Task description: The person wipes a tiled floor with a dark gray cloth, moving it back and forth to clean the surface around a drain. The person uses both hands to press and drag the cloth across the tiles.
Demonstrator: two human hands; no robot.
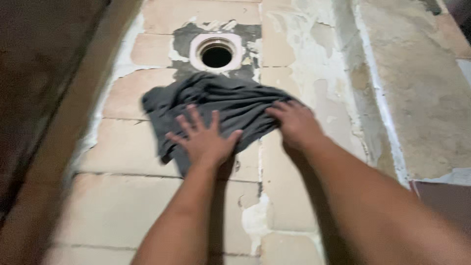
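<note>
A dark grey cloth point(216, 100) lies crumpled on the beige tiled floor point(122, 206), just below a round open drain hole point(216, 55) with a white ring. My left hand point(203, 137) rests flat on the cloth's near part, fingers spread. On the cloth's right edge, my right hand point(294, 122) presses down with its fingers curled over the fabric. Both forearms reach in from the bottom of the view.
Patches of white plaster and grey cement surround the drain and run along the tile joints. A raised rough ledge point(422, 98) borders the floor on the right. On the left stands a dark wall or frame point(44, 98).
</note>
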